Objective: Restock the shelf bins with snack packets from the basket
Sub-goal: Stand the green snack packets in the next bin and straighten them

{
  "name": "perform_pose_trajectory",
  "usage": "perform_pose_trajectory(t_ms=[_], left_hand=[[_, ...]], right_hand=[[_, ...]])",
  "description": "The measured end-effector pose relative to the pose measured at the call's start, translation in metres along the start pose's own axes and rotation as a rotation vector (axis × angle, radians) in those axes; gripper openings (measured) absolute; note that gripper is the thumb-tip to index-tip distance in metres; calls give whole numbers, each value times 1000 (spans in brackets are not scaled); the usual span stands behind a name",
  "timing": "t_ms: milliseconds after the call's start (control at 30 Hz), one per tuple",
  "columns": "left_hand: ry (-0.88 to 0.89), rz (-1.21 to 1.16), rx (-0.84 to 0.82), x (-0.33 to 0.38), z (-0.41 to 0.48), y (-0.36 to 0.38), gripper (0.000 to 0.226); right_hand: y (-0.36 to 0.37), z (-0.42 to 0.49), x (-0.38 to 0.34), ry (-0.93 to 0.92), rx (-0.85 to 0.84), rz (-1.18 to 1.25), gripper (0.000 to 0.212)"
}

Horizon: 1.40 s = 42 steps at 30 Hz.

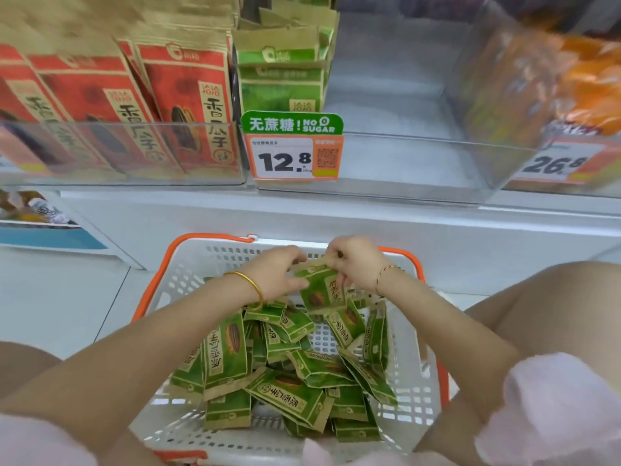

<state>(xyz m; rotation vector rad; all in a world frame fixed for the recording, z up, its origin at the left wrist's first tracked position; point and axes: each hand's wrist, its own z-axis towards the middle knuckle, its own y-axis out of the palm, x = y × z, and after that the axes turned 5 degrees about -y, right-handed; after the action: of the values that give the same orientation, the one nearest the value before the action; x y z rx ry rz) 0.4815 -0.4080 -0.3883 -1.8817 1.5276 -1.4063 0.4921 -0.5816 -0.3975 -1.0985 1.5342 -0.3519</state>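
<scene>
A white basket with an orange rim (433,391) sits on the floor between my knees, holding several green snack packets (289,395). Over its far end both hands hold one green packet (321,289) lifted above the pile. My left hand (279,275) grips its left edge and my right hand (353,264) pinches its top edge. On the shelf above, a clear bin (403,156) behind the 12.8 price tag (295,158) has a stack of green packets (282,72) at its left and bare room to the right.
Red packets (134,102) fill the clear bin at the left. Orange packets (564,82) sit in a tilted bin at the right, above a 26.8 tag (554,164). A white shelf ledge (336,216) runs between the bins and the basket.
</scene>
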Motion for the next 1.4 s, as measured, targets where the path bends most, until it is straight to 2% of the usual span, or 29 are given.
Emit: perform_pose_trajectory(t_ms=[100,233,333,400,467,500,600,667,733,767,833,933,1033,1233,1400], left_hand=[[62,-96,45,22,-14,-20,25],[152,-194,57,52,-37,-56,14],[214,-277,111,78,-58,-88,10],[249,-321,149,97,-72,-108,6],[281,-348,215,117,-81,-126,14],[294,-385,247,126,-85,-133,18],[343,-527,433,146,-85,-155,18],[377,-441,702,150,-75,-169,15],[355,-69,943,148,-60,-179,19],[322,153,985,146,-52,-182,24],[250,428,932,141,-35,-186,32],[152,500,757,133,-16,-190,41],[88,525,638,124,-4,-192,46],[116,499,661,118,-2,-187,67],[108,503,688,116,2,-187,68]], right_hand=[[-35,-33,-17,-30,96,167,6],[-69,-69,-30,-120,294,306,12],[-88,-95,-41,-191,238,419,16],[-99,-107,-47,-194,193,540,32],[-114,-115,-56,-210,240,593,43],[-124,-116,-59,-237,268,638,41],[-159,-110,-66,-258,379,929,19],[-184,-93,-66,-187,465,1031,17],[-207,-61,-64,-138,519,1055,18],[-215,-41,-62,-117,545,1020,15],[-228,1,-57,-66,608,866,11],[-235,57,-50,24,710,674,19],[-233,101,-45,90,696,590,27],[-223,149,-46,101,772,478,28],[-217,171,-50,120,878,350,26]])
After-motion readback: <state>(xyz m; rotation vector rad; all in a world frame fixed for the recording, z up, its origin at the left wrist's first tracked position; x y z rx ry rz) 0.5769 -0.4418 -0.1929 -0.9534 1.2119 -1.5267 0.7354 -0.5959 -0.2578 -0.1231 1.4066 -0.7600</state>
